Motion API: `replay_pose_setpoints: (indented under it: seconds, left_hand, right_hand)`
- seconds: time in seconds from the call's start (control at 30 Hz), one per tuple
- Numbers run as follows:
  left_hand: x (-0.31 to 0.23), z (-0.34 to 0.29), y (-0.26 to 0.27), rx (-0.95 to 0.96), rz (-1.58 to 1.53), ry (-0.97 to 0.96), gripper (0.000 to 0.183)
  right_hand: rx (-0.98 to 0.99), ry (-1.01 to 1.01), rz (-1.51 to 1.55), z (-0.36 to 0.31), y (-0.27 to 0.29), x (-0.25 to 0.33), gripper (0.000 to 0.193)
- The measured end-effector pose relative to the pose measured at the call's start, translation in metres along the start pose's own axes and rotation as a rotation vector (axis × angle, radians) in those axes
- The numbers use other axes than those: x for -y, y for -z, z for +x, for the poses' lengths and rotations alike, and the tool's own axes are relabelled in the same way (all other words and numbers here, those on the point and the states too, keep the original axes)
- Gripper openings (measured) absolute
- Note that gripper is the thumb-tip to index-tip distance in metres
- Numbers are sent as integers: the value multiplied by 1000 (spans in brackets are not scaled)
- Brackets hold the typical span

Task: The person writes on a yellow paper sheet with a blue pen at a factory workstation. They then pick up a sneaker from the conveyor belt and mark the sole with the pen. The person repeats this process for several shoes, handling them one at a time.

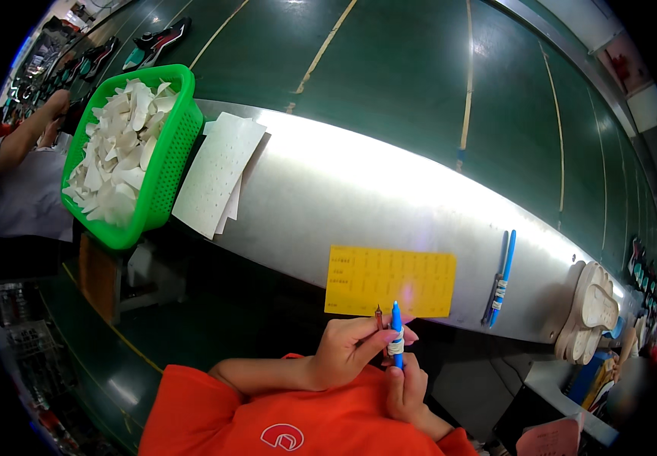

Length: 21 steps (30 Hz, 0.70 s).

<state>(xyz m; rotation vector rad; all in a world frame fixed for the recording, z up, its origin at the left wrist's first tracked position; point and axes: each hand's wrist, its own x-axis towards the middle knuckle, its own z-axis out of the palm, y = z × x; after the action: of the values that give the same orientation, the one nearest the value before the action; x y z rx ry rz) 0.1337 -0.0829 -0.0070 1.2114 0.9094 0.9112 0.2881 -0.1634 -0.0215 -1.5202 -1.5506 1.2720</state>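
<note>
In front of my orange shirt, a blue pen [396,315] stands nearly upright, tip up, with a pale wrap around its barrel. My left hand [350,348] is closed, its fingers pinching the pen at the wrap. My right hand [411,387] grips the pen's lower end. Next to the pen, a thin reddish-brown pointed piece [379,317] sticks up by my left fingers; its lower part is hidden. Just beyond both hands, a yellow printed card [391,281] lies at the bench's near edge. Another blue pen [504,277] with a pale wrap rests to the right.
A green basket [171,163] of white scraps stands left, beside white perforated sheets [220,173] on the metal bench [321,175]. Pale shoe soles [591,308] are stacked at right. Beyond runs a green conveyor belt [397,83] carrying shoes [157,44]. A co-worker's arm [28,137] reaches in at far left.
</note>
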Motion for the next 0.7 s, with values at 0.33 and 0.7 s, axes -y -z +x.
replay_pose_setpoints:
  seconds: [0.33,0.7]
  left_hand:
    - [9,2,5,34,-63,108,23]
    - [20,-4,23,0,-127,55,31]
  right_hand:
    - [82,-210,136,2,3,10,18]
    - [77,-101,-59,18,0,10,20]
